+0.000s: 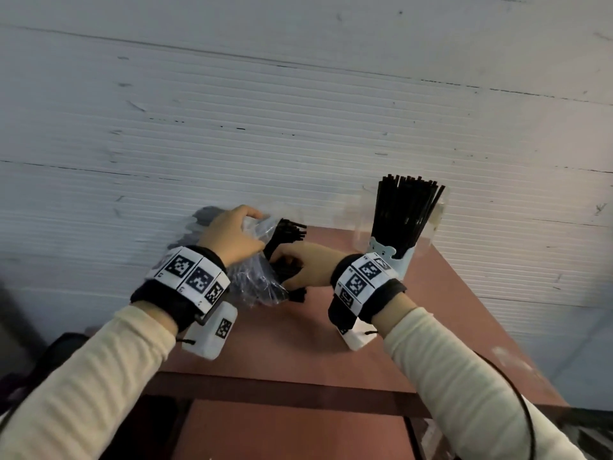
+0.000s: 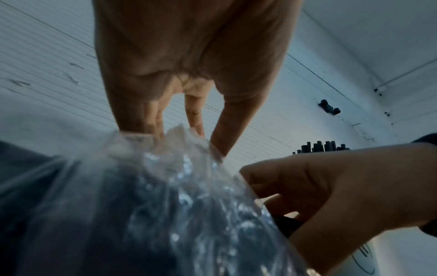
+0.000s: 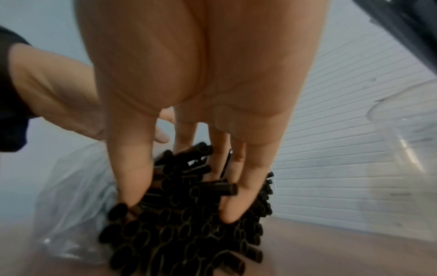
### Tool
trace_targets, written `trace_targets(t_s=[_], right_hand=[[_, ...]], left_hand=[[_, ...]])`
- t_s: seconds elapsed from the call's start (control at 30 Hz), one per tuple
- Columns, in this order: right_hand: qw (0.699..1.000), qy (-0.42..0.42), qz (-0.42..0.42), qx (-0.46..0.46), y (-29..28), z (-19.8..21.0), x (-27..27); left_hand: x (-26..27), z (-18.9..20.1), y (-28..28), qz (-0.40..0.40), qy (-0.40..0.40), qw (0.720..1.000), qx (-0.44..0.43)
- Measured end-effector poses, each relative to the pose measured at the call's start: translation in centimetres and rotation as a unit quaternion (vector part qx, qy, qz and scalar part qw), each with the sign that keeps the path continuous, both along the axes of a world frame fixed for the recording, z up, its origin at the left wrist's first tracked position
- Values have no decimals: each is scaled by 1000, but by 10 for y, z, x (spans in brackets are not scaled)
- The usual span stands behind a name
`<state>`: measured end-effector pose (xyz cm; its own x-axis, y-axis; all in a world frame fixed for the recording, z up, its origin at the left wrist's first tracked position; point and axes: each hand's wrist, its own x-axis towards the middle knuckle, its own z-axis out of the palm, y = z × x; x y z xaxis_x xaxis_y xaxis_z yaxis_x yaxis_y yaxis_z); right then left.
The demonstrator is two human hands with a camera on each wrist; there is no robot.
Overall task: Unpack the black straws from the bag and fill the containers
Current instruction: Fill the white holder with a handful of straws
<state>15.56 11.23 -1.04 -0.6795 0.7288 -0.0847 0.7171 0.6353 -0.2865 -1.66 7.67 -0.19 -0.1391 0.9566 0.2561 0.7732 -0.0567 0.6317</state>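
Black straws (image 3: 187, 224) filled your right hand's (image 1: 306, 265) grip; your left hand (image 1: 232, 239) pinched the clear bag (image 2: 165, 196) at the worktop's (image 1: 298, 343) far edge.

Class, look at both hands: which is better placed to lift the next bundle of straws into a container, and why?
Right hand: it already grips the straws, nearer the containers. The left hand holds the bag.

Right hand (image 3: 201, 84) fingers (image 3: 132, 177) gripping black straws (image 3: 189, 224), clear bag (image 3: 71, 205) beside
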Motion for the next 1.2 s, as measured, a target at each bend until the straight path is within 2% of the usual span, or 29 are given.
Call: trace_targets(t_s=[0.13, 0.33, 0.47, 0.73, 0.97, 1.03, 1.13, 1.2], right_hand=[[999, 38, -5, 5, 0, 3, 0], [989, 148, 10, -18, 6, 4, 9], [974, 220, 17, -47, 8, 4, 13], [929, 353, -29, -107, 13, -2, 16], [902, 397, -62, -160, 17, 3, 25], [904, 389, -69, -162, 19, 7, 36], [905, 384, -80, -167, 18, 15, 54], [904, 387, -85, -162, 13, 22, 65]], left_hand=[[-3, -1, -1, 5, -13, 1000, -10], [-3, 2, 2, 22, -24, 999, -19], [-3, 3, 2, 26, -23, 999, -21], [-3, 1, 1, 15, -21, 999, -21], [-3, 1, 1, -3, -12, 1000, -10], [-2, 0, -1, -5, -5, 1000, 2], [2, -1, -4, 3, 19, 999, 51], [8, 3, -8, -23, 40, 994, 99]])
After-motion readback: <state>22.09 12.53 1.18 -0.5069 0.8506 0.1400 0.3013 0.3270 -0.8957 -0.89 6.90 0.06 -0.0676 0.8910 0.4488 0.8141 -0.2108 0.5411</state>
